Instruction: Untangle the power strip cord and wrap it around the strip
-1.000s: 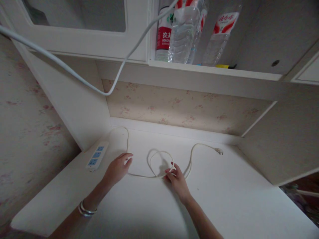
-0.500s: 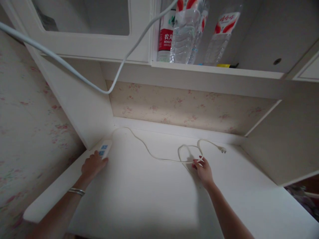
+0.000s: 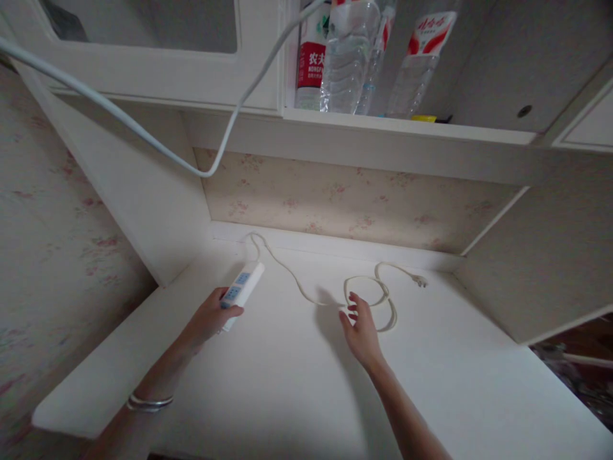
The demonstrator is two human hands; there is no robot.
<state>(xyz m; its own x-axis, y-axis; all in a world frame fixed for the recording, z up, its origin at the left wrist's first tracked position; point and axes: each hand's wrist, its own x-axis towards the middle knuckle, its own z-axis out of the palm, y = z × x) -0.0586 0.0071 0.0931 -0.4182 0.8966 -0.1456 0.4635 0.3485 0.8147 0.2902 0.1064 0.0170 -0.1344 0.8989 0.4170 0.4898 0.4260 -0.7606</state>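
Note:
My left hand (image 3: 208, 317) is closed around the near end of a white power strip (image 3: 243, 285) with blue sockets, lifted a little off the white desk (image 3: 287, 383). The strip's cream cord (image 3: 287, 275) runs from its far end along the desk to a loose coil (image 3: 383, 300) and ends in a plug (image 3: 420, 280) by the back wall. My right hand (image 3: 360, 329) hovers open with fingers spread just left of the coil, holding nothing.
A thick white cable (image 3: 143, 134) hangs across the upper left. Clear plastic water bottles (image 3: 349, 57) stand on the shelf (image 3: 407, 128) above the desk. A side panel (image 3: 143, 211) bounds the desk at left, another (image 3: 536, 268) at right.
My left hand went to the power strip, gripped it and lifted it toward the desk's middle. My right hand carried the coiled cord right, then let it go and opened.

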